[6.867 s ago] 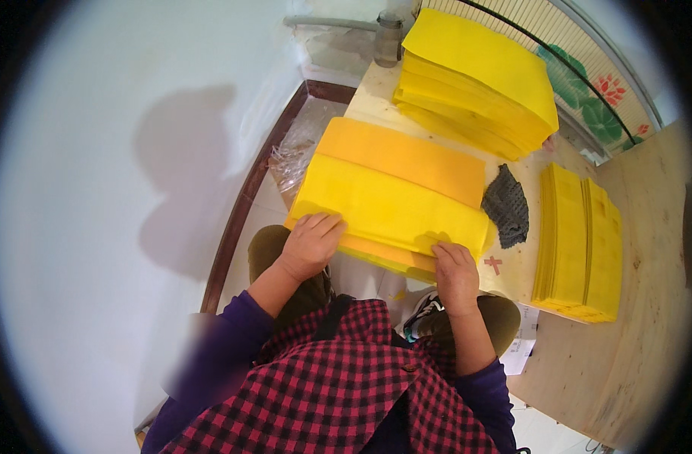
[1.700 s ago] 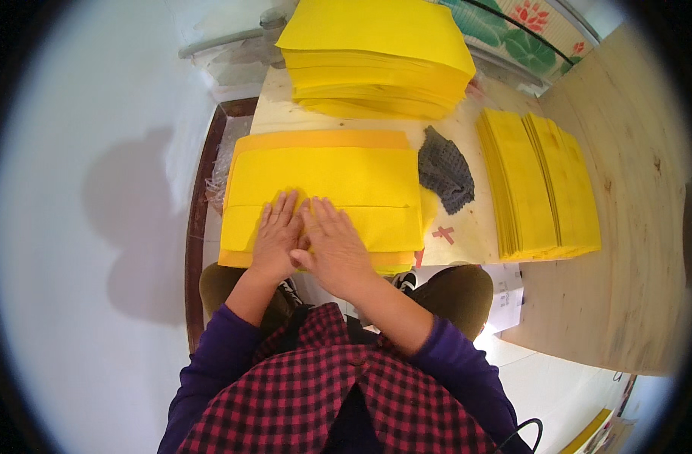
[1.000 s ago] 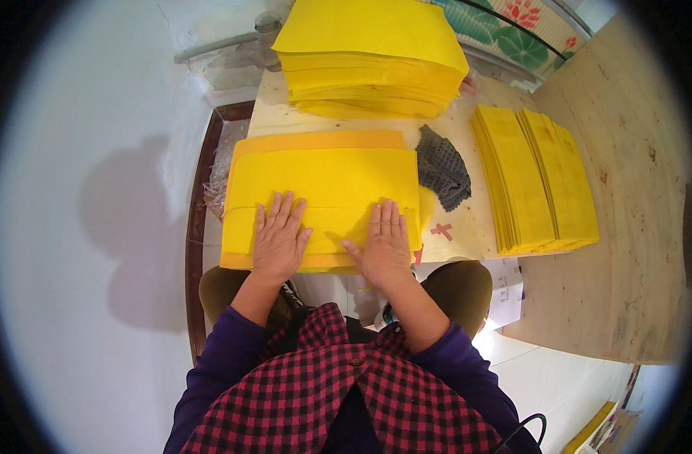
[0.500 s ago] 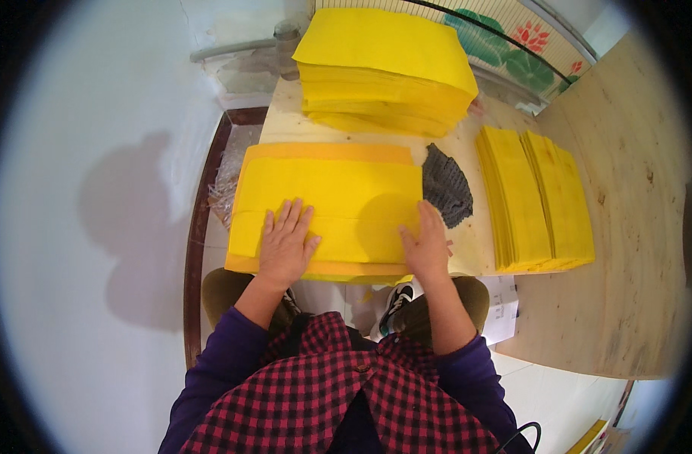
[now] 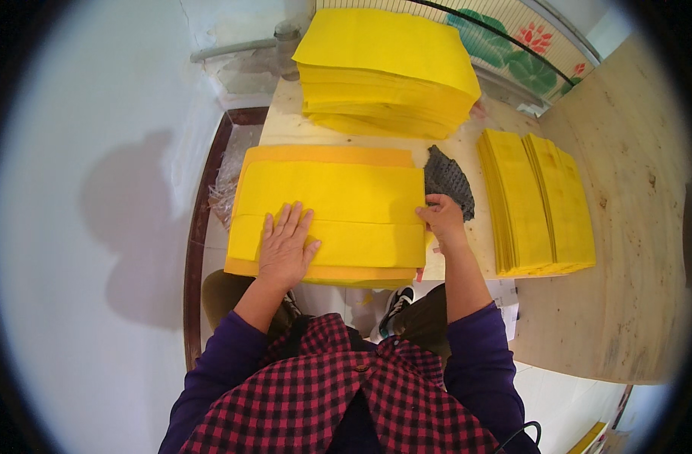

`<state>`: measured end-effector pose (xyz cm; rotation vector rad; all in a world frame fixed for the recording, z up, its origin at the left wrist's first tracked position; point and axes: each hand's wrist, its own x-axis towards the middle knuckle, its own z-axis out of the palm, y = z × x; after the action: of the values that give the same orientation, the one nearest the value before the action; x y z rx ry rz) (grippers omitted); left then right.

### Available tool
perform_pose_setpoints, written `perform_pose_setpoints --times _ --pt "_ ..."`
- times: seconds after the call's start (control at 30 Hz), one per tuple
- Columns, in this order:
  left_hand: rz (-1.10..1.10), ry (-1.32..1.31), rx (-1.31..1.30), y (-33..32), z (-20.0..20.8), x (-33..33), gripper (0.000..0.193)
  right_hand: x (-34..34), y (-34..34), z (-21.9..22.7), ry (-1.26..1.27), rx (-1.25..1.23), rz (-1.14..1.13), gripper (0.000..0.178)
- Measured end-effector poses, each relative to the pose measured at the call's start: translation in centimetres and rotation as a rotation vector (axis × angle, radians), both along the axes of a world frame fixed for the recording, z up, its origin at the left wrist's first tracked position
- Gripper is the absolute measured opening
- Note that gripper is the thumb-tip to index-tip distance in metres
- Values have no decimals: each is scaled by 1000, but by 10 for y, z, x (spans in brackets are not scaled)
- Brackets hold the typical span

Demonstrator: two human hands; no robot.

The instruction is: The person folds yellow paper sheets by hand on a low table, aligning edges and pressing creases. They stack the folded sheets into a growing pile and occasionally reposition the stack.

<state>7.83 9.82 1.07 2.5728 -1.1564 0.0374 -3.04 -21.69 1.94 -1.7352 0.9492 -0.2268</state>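
Observation:
A yellow felt-like sheet [image 5: 323,189] lies folded before me, its lower flap turned up so that a seam runs across it. It rests on a slightly larger orange sheet [image 5: 327,155], whose borders show above and below. My left hand [image 5: 287,246] is spread flat on the left part of the yellow sheet. At the right edge, level with the seam, my right hand [image 5: 443,219] pinches the yellow sheet between thumb and fingers. Just beyond that hand lies a crumpled dark grey knitted cloth [image 5: 446,178].
A tall stack of yellow sheets [image 5: 384,68] stands at the back of the wooden table [image 5: 282,113]. Two piles of folded yellow pieces [image 5: 539,204] sit on the right. A plain wooden panel [image 5: 626,227] rises beyond them, and a white wall [image 5: 119,227] is on the left.
My right hand has gone from lying on the sheet's right part to gripping its right edge, its forearm shifting right. My left hand stays put.

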Motion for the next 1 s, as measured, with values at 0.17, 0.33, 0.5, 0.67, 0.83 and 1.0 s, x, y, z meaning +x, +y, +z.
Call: perform_pose_setpoints --times 0.17,0.33,0.5,0.67,0.83,1.0 --pt "3 -12 -12 0 0 -1 59 3 0 11 -60 216 -14 26" --pt "22 15 15 -1 1 -1 60 16 -5 22 -70 274 83 19" --pt "17 15 -14 0 -1 0 59 33 -6 26 -120 420 149 21" --pt "0 112 -114 4 6 7 58 37 3 32 -135 326 142 24" --pt "-57 109 -209 -8 29 41 64 20 16 41 -202 213 178 25" --pt "-158 105 -151 -48 51 101 76 14 25 44 -259 159 190 22"
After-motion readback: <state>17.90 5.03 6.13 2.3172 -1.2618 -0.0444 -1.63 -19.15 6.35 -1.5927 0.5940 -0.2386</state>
